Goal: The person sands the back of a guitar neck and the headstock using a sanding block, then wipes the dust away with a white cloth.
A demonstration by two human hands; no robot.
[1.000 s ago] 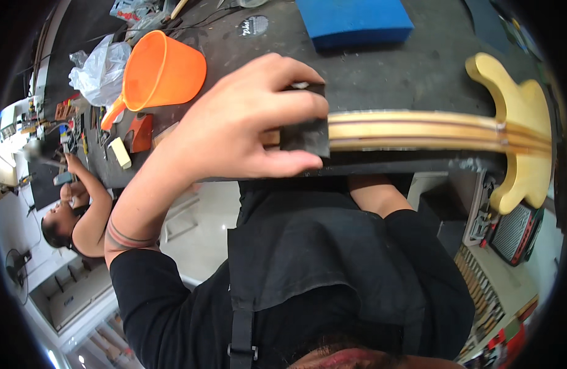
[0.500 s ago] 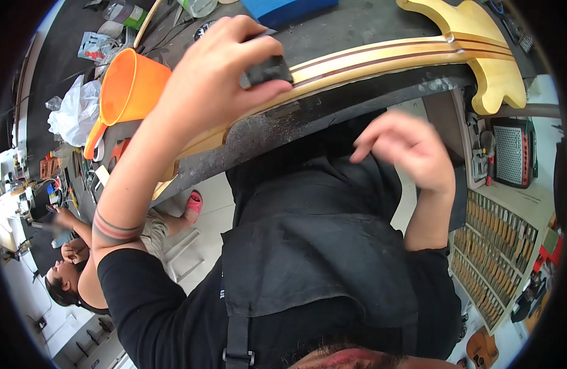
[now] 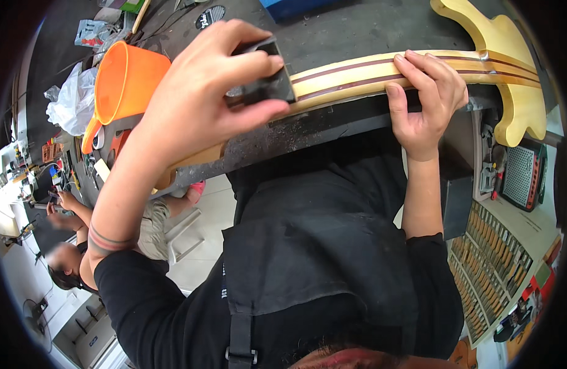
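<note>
A pale wooden guitar neck (image 3: 351, 79) with dark lengthwise stripes lies along the bench edge and joins a horned guitar body (image 3: 507, 52) on the right. My left hand (image 3: 203, 86) grips a black block (image 3: 274, 87), its thumb on the near side and its fingers over the far side. The block sits on the neck, and its underside is hidden. My right hand (image 3: 426, 104) holds the neck close to the body, with fingertips on top and the thumb at the near edge. Beneath my left forearm, more pale wood shows at the neck's far left.
An orange dipper (image 3: 126, 83) and a crumpled plastic bag (image 3: 74, 104) stand on the dark bench (image 3: 351, 40) at left. A blue object (image 3: 295, 7) lies behind the neck. Another person (image 3: 68, 258) sits at lower left. Beside me at right is a rack of wooden-handled tools (image 3: 489, 264).
My right hand has come up from in front of my apron onto the neck and taken hold of it. The neck and body appear slightly lower and farther right in view. My left hand keeps the block.
</note>
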